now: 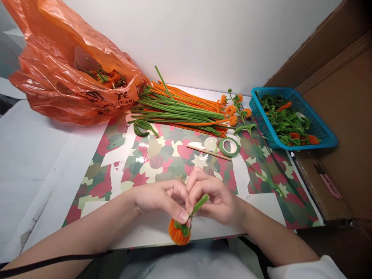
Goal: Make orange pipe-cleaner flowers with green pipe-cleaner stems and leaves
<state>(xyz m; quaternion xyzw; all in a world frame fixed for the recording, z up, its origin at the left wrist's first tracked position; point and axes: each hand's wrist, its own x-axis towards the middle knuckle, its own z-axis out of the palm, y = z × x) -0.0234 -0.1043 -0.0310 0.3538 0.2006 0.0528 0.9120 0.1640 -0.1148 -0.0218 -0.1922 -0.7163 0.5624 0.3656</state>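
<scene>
Head view: both hands meet over the near edge of the table (151, 170).
Orange flower head (178, 234): hangs tilted down at that edge, green collar at its base toward the fingers.
Left hand (162, 197): thumb and fingers pinched closed on the base of the flower head.
Right hand (213, 197): fingers curled in beside the left fingertips; what they grip is hidden (cannot tell from this angle).
Green fuzzy strip (201, 204): juts from the join, up and toward the right hand.
Pinch: best kept tight on the collar, off the orange ridges, which look easily flattened.
Working fingers: small, even turns, I judge, close to the base; loose slack would likely let the collar slip.
Strip: keep its free end clear of the join.
Tape roll (223, 151): flat, touching or just beside the thin stick (207, 152), toward the far edge, within reach if wanted.
</scene>
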